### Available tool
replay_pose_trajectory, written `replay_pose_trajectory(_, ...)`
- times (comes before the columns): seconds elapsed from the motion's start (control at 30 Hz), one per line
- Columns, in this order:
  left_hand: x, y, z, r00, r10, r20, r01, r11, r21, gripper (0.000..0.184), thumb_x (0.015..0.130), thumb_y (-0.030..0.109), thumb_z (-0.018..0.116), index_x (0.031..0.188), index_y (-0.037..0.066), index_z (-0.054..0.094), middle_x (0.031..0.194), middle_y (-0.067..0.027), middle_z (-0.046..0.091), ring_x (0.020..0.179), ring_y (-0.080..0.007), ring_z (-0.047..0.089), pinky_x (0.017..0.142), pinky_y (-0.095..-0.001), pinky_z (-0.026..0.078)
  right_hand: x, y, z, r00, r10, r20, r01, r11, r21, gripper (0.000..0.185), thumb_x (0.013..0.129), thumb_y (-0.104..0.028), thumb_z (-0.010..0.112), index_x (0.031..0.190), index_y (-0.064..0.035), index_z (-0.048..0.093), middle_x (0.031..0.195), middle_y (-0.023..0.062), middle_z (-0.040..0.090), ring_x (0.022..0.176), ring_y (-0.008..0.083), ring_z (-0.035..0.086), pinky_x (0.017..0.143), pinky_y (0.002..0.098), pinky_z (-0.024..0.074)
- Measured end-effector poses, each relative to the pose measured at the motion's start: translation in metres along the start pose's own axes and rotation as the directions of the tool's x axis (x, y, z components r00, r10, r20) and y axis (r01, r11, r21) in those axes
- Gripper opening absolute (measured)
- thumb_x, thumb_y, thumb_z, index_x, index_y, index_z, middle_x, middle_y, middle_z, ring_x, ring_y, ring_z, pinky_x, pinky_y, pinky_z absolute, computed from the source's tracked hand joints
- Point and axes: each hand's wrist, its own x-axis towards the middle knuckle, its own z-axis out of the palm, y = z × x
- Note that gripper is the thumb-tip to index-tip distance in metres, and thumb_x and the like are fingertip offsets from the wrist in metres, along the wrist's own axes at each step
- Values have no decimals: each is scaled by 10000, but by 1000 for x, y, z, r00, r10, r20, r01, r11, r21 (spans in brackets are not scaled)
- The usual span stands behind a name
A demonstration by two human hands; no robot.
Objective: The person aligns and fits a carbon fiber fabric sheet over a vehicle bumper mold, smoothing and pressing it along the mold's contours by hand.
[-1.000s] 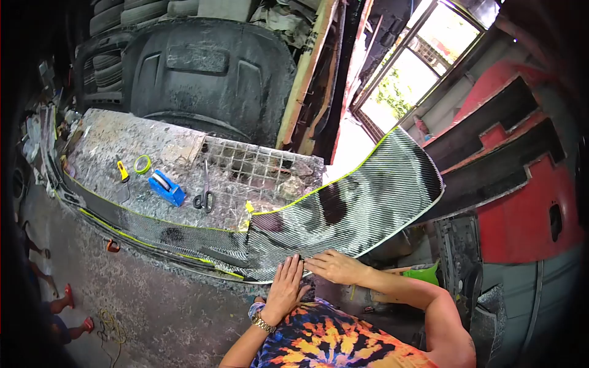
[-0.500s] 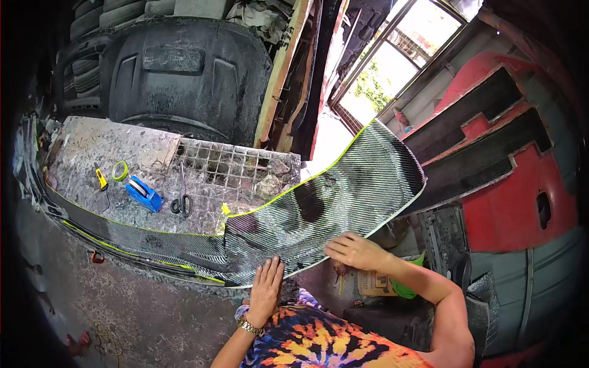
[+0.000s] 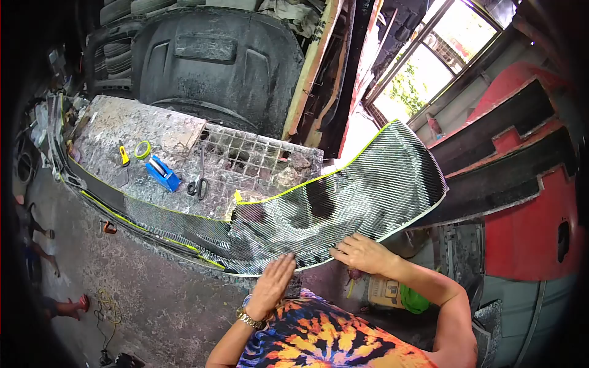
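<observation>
A patterned black-and-silver carbon fibre cloth [image 3: 374, 184] lies over a long curved part, with yellow-green tape along its far edge and a pale near edge. My left hand [image 3: 274, 285] rests at that near edge, its fingers stretched out together and their tips on the weave. Further right, my right hand [image 3: 363, 253] has bent fingers over the same edge; its thumb is hidden, seemingly pressing the cloth from below. A narrower dark woven strip [image 3: 147, 208] continues left along the part, meeting the cloth near a yellow tape tab [image 3: 238, 197].
On the stained worktable [image 3: 123, 122] lie a yellow cutter [image 3: 124, 156], a tape roll [image 3: 142, 149], a blue tape dispenser [image 3: 162, 173] and black scissors [image 3: 197, 187]. Red panels [image 3: 521, 233] stand at right. Another person's legs [image 3: 61, 306] show at far left.
The view has swung left, so the scene sits further right. My left hand has slid slightly right and tilted along the edge. My right hand stays at the edge with fingers bent.
</observation>
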Motion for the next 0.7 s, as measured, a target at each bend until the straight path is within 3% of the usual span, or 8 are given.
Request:
replay_pose_trajectory(0.1,13,11,3,999,35,-6,-36,998,-47,538,896,47,576,1422,16,467,1489,-144,476,1366,-309,467,1143,-447,356,0,-2,0,1000,22,1,-22,1000,-12,349,890,-168,537,1206,-52,630,970,13,626,951,165,590,813,320,468)
replay_pose_trajectory(0.17,15,9,9,999,31,5,-31,997,-77,588,885,44,505,1465,12,411,1518,-141,436,1399,-300,421,1169,-439,323,1,-2,1,999,51,-6,-50,998,32,320,890,-161,531,1176,-62,635,958,16,616,950,168,588,807,325,469)
replay_pose_trajectory(0.3,15,8,13,999,14,-29,-16,997,-73,573,881,62,526,1446,16,435,1503,-127,459,1368,-277,455,1149,-431,345,13,8,-15,993,102,-60,-90,981,174,250,896,-211,611,1097,-63,625,954,46,611,959,200,594,818,352,477)
replay_pose_trajectory(0.37,15,6,14,998,5,-56,-11,993,-113,580,844,30,606,1409,20,475,1457,-135,508,1327,-300,497,1122,-439,371,31,18,-20,980,151,-131,-119,966,228,287,901,-252,638,1101,-47,616,1014,71,631,1009,228,602,862,374,483)
replay_pose_trajectory(0.43,15,6,13,998,11,-60,-19,992,-122,583,842,26,606,1410,23,475,1456,-136,507,1334,-302,490,1123,-442,366,51,23,-21,975,163,-152,-117,955,273,354,934,-268,620,1198,-32,604,1184,115,635,1139,267,590,979,395,464)
replay_pose_trajectory(0.57,16,6,10,998,13,-64,-20,993,-118,562,874,46,555,1426,15,456,1464,-133,499,1322,-286,493,1131,-431,359,66,11,9,990,30,-134,-9,988,156,448,935,-340,620,1244,-20,573,1244,137,624,1200,285,573,1012,402,457)
replay_pose_trajectory(0.63,16,3,12,997,38,-66,-47,990,-134,590,855,38,601,1427,23,459,1462,-141,500,1341,-304,482,1133,-438,362,60,7,11,998,43,-46,-35,988,148,480,926,-382,625,1241,-25,566,1231,137,628,1169,296,590,993,405,464)
replay_pose_trajectory(0.7,15,3,14,998,16,-59,-24,990,-141,584,869,46,595,1435,25,453,1470,-138,493,1347,-301,478,1144,-433,354,51,2,10,975,204,92,-218,961,171,431,917,-366,636,1170,-19,597,1096,118,655,1058,272,623,909,391,480)
